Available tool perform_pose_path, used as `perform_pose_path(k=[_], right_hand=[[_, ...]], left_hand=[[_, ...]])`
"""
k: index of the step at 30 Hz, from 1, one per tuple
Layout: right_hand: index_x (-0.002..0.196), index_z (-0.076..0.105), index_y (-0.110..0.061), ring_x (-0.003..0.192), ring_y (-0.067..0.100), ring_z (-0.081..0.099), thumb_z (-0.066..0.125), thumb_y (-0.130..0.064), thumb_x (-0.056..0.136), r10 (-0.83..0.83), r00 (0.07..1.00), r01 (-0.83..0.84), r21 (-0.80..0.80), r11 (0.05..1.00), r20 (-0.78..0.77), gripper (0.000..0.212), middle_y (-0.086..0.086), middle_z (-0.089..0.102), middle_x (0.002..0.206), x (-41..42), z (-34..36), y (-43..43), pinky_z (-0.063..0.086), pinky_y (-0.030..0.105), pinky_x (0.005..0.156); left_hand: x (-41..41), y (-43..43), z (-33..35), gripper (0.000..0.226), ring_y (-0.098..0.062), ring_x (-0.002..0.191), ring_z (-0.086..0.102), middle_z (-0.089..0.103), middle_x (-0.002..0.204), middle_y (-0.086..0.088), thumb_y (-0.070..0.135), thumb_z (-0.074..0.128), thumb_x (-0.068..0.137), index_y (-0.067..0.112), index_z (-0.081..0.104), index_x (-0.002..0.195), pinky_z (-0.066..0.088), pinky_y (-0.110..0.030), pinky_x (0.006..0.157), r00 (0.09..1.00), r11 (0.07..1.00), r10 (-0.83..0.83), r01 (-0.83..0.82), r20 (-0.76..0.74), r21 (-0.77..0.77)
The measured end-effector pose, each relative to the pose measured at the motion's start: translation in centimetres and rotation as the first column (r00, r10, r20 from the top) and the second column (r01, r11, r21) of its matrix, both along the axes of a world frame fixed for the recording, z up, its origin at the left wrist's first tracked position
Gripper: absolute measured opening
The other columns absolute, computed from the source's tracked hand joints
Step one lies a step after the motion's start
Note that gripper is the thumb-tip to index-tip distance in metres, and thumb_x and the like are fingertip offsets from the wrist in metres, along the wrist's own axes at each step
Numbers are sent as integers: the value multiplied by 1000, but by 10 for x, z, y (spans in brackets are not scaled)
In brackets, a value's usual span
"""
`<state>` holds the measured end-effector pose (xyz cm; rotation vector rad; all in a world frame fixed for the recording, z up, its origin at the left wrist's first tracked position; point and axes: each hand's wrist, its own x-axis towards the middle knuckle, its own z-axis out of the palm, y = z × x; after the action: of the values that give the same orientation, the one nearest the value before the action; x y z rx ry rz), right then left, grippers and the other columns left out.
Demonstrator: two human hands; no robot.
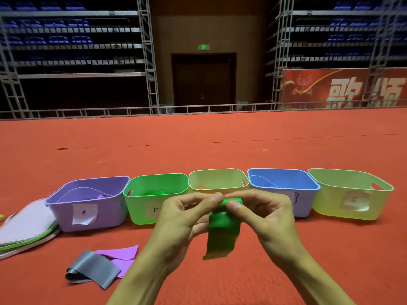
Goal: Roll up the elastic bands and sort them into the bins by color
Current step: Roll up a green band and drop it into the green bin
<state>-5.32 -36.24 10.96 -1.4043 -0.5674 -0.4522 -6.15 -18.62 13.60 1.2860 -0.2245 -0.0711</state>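
Floor [286, 249]: red carpet, carrying every item; no desk in view.
Bin row: five plastic bins side by side on the floor; from left, purple bin [66, 208], green bin [136, 208], pale yellow bin [218, 175], blue bin [284, 172], yellow-green bin [330, 203]; paper labels on the front walls that show.
Sheet stack [24, 225]: flat, just beside the purple bin.
Left hand [182, 219] and right hand [266, 214]: raised in front of the bin row, facing each other.
Fingers [211, 201]: curled; thumbs and forefingers of both hands pinching the wound end of the green band.
Green band [222, 236]: held in the air; top wound into a small roll, tail hanging loose and flat.
Grey band [92, 267]: unrolled, folded loosely on the floor, overlapping the purple band [119, 254], also unrolled.
Bin contents: small pieces in the purple [100, 196], green [156, 192], pale yellow [201, 188] and blue [271, 185] bins; shapes too small to confirm as rolls; yellow-green bin interior mostly hidden.
Done, as judged: several bands apparently sorted.
In hand: rolling of the green band, early stage.
Left: finish roll, drop into green bin; then roll and sort grey and purple bands.
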Motion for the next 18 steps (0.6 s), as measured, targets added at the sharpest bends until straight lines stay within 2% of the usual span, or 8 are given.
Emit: perform_pose_path(k=[4,8,11,15,18], right_hand=[[98,80,-1,91,30,76,76,-3,82,21,1000,-21,50,999,-5,17,16,79,95,1,2,1,61,34,79],[97,80,-3,86,26,76,79,-4,79,22,999,-22,5,1000,-22,18,15,79,93,-1,4,-1,61,31,73],[95,82,-7,82,27,76,83,-10,81,16,999,-15,6,1000,-35,13,14,79,91,-3,6,-1,61,34,68],[82,82,-4,56,17,68,78,-15,81,-27,998,31,50,998,-61,11,13,77,73,-3,8,0,55,25,52],[85,80,1,59,14,68,75,-11,79,-59,998,60,32,998,-30,14,12,78,74,-5,8,0,53,23,53]], left_hand=[[1,-1,2,55,-29,85,74,77,102,-22,34,83,69,-6,73,105,59,-25,66,997,999,-3,6,-76,44],[2,3,4,44,-23,78,74,76,94,-20,23,84,65,-7,75,96,57,-23,63,999,1000,8,-8,-47,8],[1,5,2,42,-28,87,74,75,103,-27,12,88,67,-10,74,100,59,-26,70,1000,1000,-2,2,-17,-20],[2,4,-1,39,-27,92,74,74,107,-26,5,80,67,-7,73,103,61,-29,76,1000,998,24,-23,17,-55],[2,3,-5,38,-30,94,74,75,105,-26,7,81,65,-4,75,101,61,-30,77,1000,997,25,-24,12,-70]])
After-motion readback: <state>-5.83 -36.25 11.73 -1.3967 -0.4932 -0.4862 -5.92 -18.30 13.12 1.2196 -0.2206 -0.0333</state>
